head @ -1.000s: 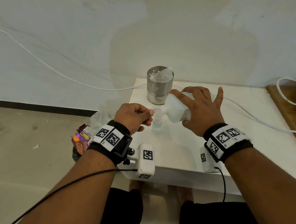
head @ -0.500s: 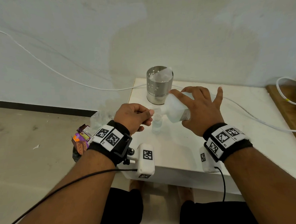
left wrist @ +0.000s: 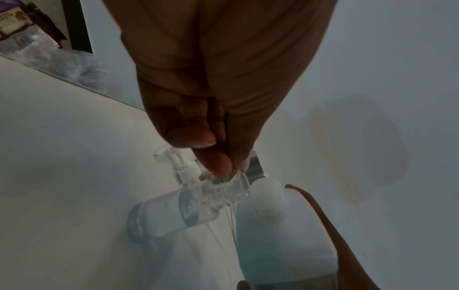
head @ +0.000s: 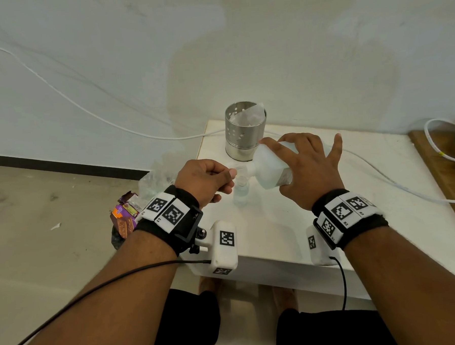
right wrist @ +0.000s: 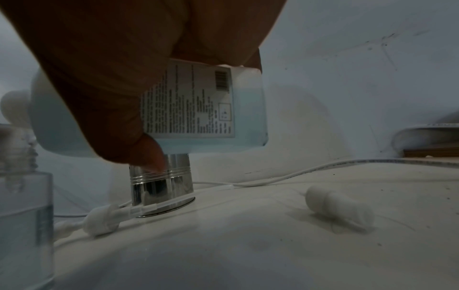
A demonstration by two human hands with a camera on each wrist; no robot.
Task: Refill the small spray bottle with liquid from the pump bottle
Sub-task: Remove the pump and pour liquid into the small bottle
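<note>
The small clear spray bottle [head: 240,194] stands uncapped on the white table [head: 276,222], partly filled. A small clear funnel [left wrist: 239,183] sits in its neck, and my left hand [head: 230,175] pinches the funnel's rim between thumb and fingertips. My right hand [head: 294,168] grips the white pump bottle [head: 269,170], which has no pump and is tipped nearly level. Its open neck [left wrist: 268,198] is at the funnel. Pale blue liquid shows in the pump bottle [right wrist: 211,141]. The pump head with its tube [right wrist: 104,221] and the spray cap [right wrist: 340,210] lie on the table.
A perforated steel cup [head: 245,130] with plastic in it stands just behind the bottles. A white cable [head: 379,175] crosses the table to the right. A wooden surface [head: 442,166] adjoins the table's right side. Wrappers and a plastic bag [head: 133,211] lie on the floor at left.
</note>
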